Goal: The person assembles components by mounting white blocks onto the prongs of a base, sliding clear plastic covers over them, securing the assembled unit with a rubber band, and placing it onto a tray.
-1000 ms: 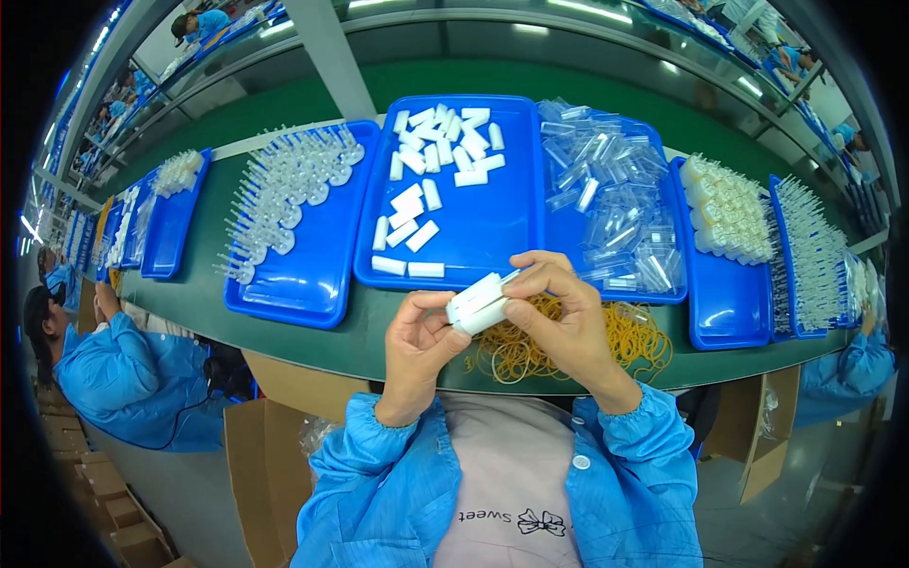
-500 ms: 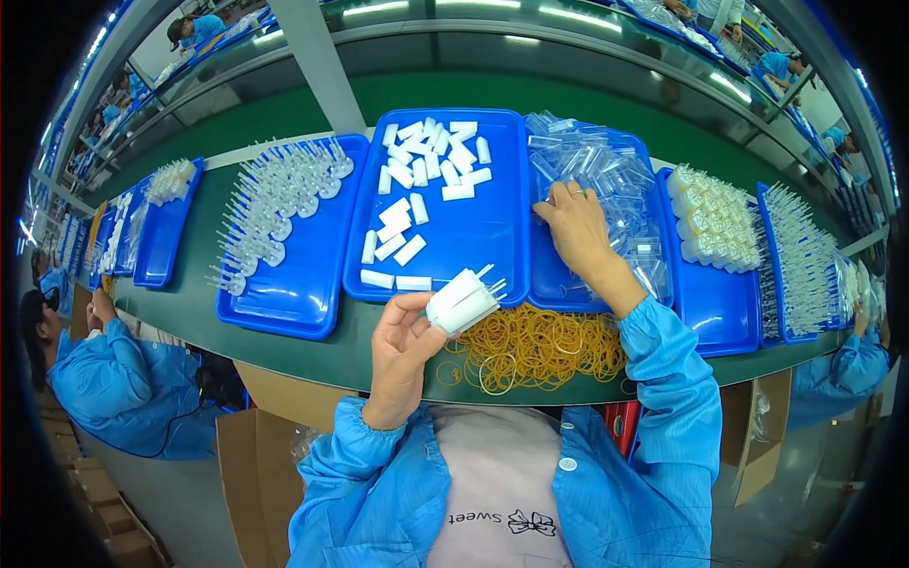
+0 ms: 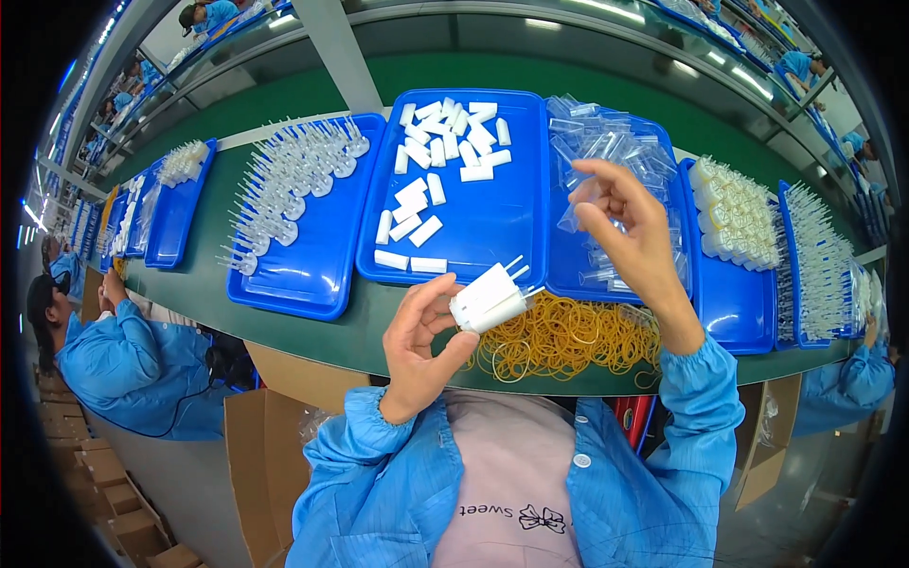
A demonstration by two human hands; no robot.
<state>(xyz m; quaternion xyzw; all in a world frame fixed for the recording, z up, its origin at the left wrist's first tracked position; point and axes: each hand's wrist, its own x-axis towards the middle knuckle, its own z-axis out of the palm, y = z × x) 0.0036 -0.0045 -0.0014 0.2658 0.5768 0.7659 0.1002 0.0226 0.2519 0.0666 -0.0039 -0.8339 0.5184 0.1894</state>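
My left hand (image 3: 421, 346) grips a white block-like bundle (image 3: 492, 298) between thumb and fingers, with thin pale rods sticking out of its right end. Over the tray of clear plastic tubes (image 3: 615, 142), my right hand (image 3: 634, 227) is raised with thumb and fingers curled together. A see-through plastic tube (image 3: 570, 220) seems to be pinched there, though its outline blurs against the tubes behind. Below the bundle and to its right lies a heap of yellow rubber bands (image 3: 568, 341). Several short white blocks (image 3: 412, 197) are scattered in the middle blue tray (image 3: 379, 260).
Another blue tray (image 3: 294, 293) on the left bears clear round-based pieces with thin stems (image 3: 284, 189). Right of the tubes, a tray (image 3: 734, 322) carries stacked whitish clear pieces (image 3: 734, 213). An open carton (image 3: 270, 473) stands below the table edge. A co-worker (image 3: 123, 355) sits at left.
My right hand has lifted off the clear tubes and come nearer, seemingly with one in its fingers. My left hand still holds the white bundle, turned a little. The whole view has shifted slightly.
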